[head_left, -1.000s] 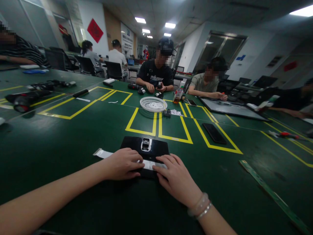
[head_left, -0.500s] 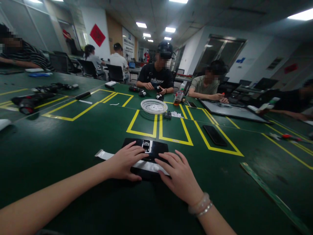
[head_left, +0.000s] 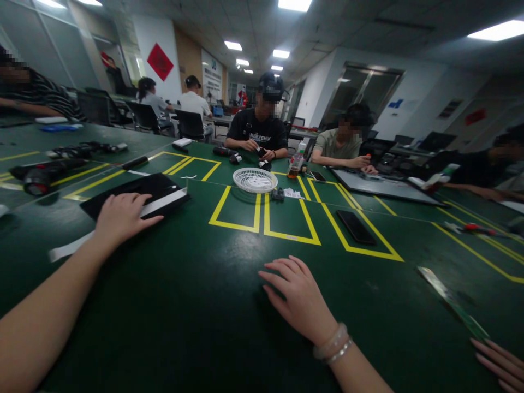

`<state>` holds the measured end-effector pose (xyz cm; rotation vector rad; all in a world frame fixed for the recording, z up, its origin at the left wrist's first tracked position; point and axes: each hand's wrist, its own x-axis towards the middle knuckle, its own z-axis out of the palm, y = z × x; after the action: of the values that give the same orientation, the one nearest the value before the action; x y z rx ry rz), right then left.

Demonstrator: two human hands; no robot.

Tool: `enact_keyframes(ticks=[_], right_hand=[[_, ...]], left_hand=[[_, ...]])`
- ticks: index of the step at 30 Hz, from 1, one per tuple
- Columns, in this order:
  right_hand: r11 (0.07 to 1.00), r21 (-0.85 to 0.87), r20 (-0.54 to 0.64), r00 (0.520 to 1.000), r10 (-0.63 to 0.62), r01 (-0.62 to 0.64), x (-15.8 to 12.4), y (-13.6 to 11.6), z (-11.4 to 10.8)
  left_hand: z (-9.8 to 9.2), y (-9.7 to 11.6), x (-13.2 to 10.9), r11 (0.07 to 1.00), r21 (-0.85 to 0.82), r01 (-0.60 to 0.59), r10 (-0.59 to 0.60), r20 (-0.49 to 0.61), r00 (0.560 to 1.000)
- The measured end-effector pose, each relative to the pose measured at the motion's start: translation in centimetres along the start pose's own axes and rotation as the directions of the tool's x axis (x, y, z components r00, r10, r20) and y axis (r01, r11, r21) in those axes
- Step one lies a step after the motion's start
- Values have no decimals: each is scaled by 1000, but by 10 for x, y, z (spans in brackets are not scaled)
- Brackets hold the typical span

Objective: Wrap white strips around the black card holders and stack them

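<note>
My left hand (head_left: 121, 218) lies flat with fingers spread on a black flat panel (head_left: 151, 188) at the left of the green table (head_left: 213, 305). A white strip (head_left: 69, 246) runs across the panel and out under that hand. My right hand (head_left: 295, 296) rests open on the bare table surface in front of me, palm down, holding nothing. A bracelet sits on its wrist.
A white mesh basket (head_left: 255, 179) and small black parts sit further back among yellow tape squares. A black phone (head_left: 357, 226) lies to the right, a green strip (head_left: 452, 303) nearer right. Another person's fingertips (head_left: 497, 364) show at bottom right. Several people sit across the table.
My left hand has slid the black panel and white strip from the middle of the table far to the left. My right hand came off the panel and stays in place.
</note>
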<state>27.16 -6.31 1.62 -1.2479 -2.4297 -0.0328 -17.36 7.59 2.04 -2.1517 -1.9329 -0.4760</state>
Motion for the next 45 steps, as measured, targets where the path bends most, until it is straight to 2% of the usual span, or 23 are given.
enact_keyframes(ticks=[3, 5, 7, 9, 11, 13, 14, 16, 18, 24, 28, 30, 32, 35, 37, 39, 40, 42, 44, 45], right_hand=[[1000, -6, 22, 1000, 0, 0, 0, -1, 1], [1000, -16, 33, 999, -1, 2, 1, -1, 2], [1000, -28, 45, 999, 0, 2, 0, 0, 3], [999, -33, 57, 998, 0, 2, 0, 1, 4], [1000, -31, 67, 998, 2, 0, 0, 1, 4], [1000, -22, 75, 997, 4, -2, 0, 1, 3], [1000, -16, 78, 997, 5, -4, 0, 1, 3], [1000, -4, 86, 996, 10, -10, 1, 1, 3], [1000, 3, 93, 996, 16, -17, 1, 1, 3], [1000, 12, 95, 995, 21, -22, 0, 1, 4], [1000, 13, 71, 997, 18, -19, 0, 1, 3], [1000, 12, 49, 999, 11, -12, 0, 0, 3], [1000, 8, 22, 1000, -2, 2, 0, -1, 3], [1000, 5, -5, 1000, -23, 23, 1, -3, 4], [1000, 14, 10, 1000, -20, 20, 1, -5, 4], [999, 47, 58, 998, -5, 2, 1, -7, 4], [997, 72, 84, 996, 4, -10, 2, -8, 4], [991, 128, 115, 993, 17, -32, 2, -8, 4], [983, 176, 98, 995, 34, -51, 1, -6, 3], [979, 196, 70, 996, 49, -62, 1, -4, 2]], left_hand=[[10, -45, -6, 988, -21, 154, -154, -17, 988], [20, -71, -10, 966, -94, 241, -246, -41, 969], [30, -91, -13, 950, -182, 252, -263, -37, 964], [36, -102, -14, 954, -225, 197, -196, 30, 980], [38, -105, -14, 962, -226, 151, -123, 131, 984], [38, -102, -13, 970, -206, 129, -94, 170, 981], [38, -100, -12, 973, -196, 117, -91, 136, 987], [38, -95, -11, 979, -187, 80, -82, 0, 997], [38, -92, -10, 980, -193, 39, -61, -111, 992], [33, -87, -4, 960, -256, -113, 74, -156, 985], [30, -63, 2, 934, -316, -166, 135, -118, 984], [29, -36, 4, 915, -357, -186, 179, -50, 982], [27, 0, 2, 886, -406, -224, 261, 36, 965], [16, 65, -14, 804, -515, -296, 431, 164, 887], [5, 105, -30, 703, -639, -311, 561, 229, 795], [-4, 134, -45, 607, -730, -315, 657, 236, 716], [-7, 144, -50, 573, -755, -319, 684, 226, 694], [-10, 152, -55, 542, -774, -328, 702, 203, 683], [-8, 146, -51, 563, -748, -352, 686, 186, 703], [-6, 139, -45, 598, -713, -367, 663, 182, 727]])
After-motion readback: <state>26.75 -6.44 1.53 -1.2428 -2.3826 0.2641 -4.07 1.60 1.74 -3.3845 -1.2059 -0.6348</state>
